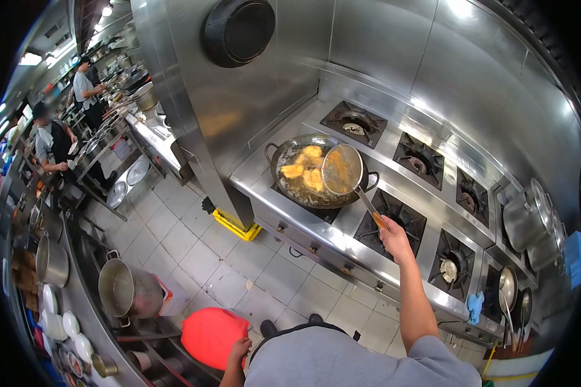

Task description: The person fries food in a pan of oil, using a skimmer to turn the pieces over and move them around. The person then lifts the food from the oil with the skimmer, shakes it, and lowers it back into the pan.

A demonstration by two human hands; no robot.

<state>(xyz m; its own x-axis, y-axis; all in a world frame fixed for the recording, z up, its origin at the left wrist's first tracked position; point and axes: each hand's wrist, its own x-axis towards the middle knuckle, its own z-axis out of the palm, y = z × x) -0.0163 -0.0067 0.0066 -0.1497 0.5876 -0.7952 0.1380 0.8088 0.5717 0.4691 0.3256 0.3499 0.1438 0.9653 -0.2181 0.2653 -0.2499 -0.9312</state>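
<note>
My right hand (393,236) is closed round the wooden handle of a round mesh strainer (342,169). The strainer's head lies over the right part of a wide two-handled pan (289,143) on the stove. Bubbling oil fills the pan, and several golden fried pieces (293,171) float in it, left of the strainer. Down at my side, my left hand (241,349) hangs beside a red round lid or stool top (214,335); its fingers are curled, and what they hold, if anything, is hidden.
Burners (391,222) with iron grates line the steel stove. Large pots (528,216) stand at its right end, near a blue cloth (475,307). A metal pot (130,289) is at the lower left. Two people (58,145) work in the left background.
</note>
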